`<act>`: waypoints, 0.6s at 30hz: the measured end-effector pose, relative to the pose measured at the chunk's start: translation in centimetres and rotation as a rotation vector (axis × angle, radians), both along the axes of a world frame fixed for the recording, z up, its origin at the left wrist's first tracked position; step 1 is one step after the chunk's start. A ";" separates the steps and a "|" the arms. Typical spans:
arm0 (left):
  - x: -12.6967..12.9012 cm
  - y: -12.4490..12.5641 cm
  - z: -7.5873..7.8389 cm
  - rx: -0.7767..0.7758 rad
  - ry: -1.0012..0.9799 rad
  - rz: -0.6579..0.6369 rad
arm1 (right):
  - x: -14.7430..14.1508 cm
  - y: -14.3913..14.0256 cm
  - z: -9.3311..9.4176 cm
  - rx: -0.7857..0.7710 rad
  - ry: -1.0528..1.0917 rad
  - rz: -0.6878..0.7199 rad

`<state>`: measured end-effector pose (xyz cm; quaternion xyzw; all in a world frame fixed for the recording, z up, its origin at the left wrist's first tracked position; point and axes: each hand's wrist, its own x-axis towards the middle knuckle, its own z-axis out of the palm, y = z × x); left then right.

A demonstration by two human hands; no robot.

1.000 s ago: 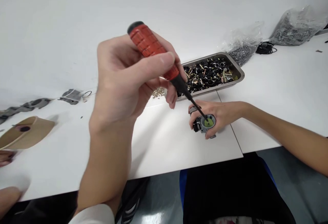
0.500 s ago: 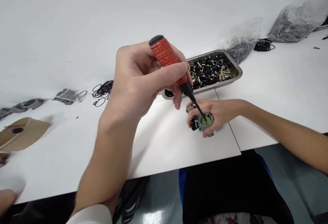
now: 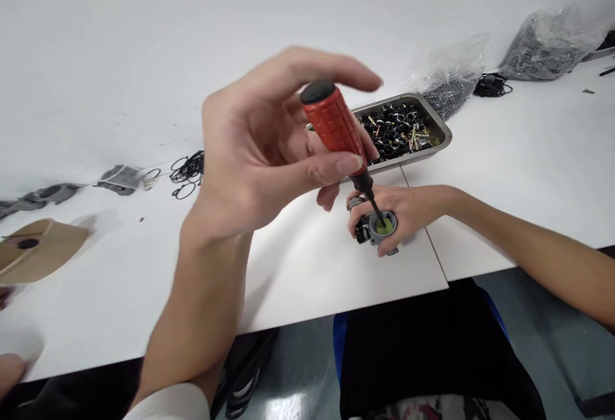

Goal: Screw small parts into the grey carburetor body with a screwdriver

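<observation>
My left hand [image 3: 283, 151] is closed around the red handle of a screwdriver [image 3: 334, 124], thumb pressed along it and index finger lifted off above the black end cap. The dark shaft points down to the right, its tip inside the round bore of a small grey metal throttle body [image 3: 390, 223]. A yellow-green disc fills that bore, and the tip meets it near its middle. My right hand [image 3: 401, 209] grips the throttle body from the right, fingers behind and thumb in front, holding it at the white table. Black fittings stick out on its left side.
Behind stands a metal tray [image 3: 444, 141] full of small black and brass-coloured parts. Clear bags of parts [image 3: 548, 45] and black rings [image 3: 189, 170] lie along the wall. At left are a cardboard ring [image 3: 62, 247] and part of another person's hand [image 3: 10, 365]. A seam [image 3: 435, 253] crosses the white table.
My left index finger has lifted and stretched out over the handle's end. The screwdriver stands somewhat steeper, its handle shifted right and slightly lower. My right hand keeps its grip on the throttle body.
</observation>
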<state>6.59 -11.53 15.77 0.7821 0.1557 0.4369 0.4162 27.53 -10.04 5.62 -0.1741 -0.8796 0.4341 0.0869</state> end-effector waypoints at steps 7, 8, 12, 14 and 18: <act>1.4 1.1 2.0 0.292 0.157 0.016 | 0.0 -0.1 0.6 0.016 -0.075 -0.026; 1.7 1.4 1.8 0.318 0.129 0.042 | 0.0 -0.2 0.7 0.011 -0.083 -0.028; 1.8 1.9 0.9 0.266 -0.040 0.055 | -0.1 -0.1 0.7 0.008 -0.082 -0.012; 1.3 1.7 0.7 0.207 -0.082 -0.035 | -0.1 0.0 0.5 0.015 -0.062 -0.011; 0.6 1.2 0.9 0.165 -0.041 -0.103 | -0.1 -0.1 0.5 0.021 -0.048 -0.012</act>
